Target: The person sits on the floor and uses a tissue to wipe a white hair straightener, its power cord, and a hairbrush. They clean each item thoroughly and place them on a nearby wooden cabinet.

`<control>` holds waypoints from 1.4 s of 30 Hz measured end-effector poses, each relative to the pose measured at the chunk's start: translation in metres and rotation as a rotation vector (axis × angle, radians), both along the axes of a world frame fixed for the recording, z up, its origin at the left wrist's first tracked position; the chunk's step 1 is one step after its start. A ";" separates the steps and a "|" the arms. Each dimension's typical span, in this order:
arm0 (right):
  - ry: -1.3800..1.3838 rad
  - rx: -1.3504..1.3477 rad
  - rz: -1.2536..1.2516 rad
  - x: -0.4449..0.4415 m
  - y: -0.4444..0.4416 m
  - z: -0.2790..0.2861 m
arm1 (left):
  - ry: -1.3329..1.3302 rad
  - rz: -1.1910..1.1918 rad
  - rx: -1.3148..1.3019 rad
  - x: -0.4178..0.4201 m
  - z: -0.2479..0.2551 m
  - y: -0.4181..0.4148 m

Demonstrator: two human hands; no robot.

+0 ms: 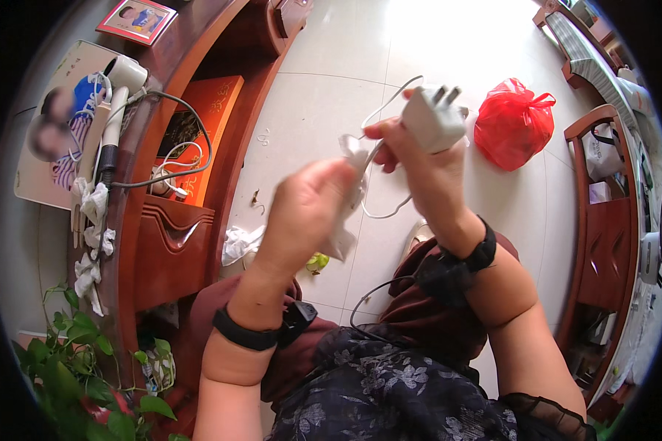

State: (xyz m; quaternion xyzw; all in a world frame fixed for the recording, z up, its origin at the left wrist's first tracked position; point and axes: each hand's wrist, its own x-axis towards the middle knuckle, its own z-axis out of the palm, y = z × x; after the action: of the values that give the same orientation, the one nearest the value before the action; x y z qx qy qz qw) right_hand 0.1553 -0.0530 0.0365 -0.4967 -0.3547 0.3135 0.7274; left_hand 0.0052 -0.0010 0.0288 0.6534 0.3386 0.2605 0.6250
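Note:
My right hand [427,160] grips a white charger plug [433,121] whose two metal prongs point up and away from me. A thin white cable [383,105] loops beside its fingers and hangs below them. My left hand [311,206], slightly blurred, is closed around a crumpled white tissue [342,240]. The tissue's upper end reaches close to my right fingertips, near the cable. Whether the cable passes through the tissue is hidden by my left fingers. Both hands are raised in front of my knees, above the tiled floor [309,121].
A red plastic bag [513,124] stands tied on the floor. To the left, a wooden cabinet [171,253] bears a hair dryer [118,105], tissues [94,204] and cables; an orange box [215,132] sits in its shelf. A leafy plant [71,375] is nearby. Another wooden cabinet [601,248] stands right.

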 end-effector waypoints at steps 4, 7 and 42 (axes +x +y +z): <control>0.061 -0.022 0.012 -0.003 0.002 -0.003 | 0.006 -0.034 -0.070 0.004 0.000 -0.003; 0.092 -0.044 -0.049 0.010 0.003 0.001 | -0.018 0.049 -0.087 0.003 -0.004 -0.006; 0.067 -0.226 0.153 -0.051 0.009 -0.034 | -0.362 0.101 0.314 0.014 -0.027 0.001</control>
State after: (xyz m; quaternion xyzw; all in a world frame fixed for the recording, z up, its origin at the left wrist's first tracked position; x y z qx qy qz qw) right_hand 0.1039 -0.0443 0.0029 -0.5363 -0.3294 0.4225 0.6522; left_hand 0.0194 0.0002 0.0017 0.6673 0.2087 0.4537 0.5525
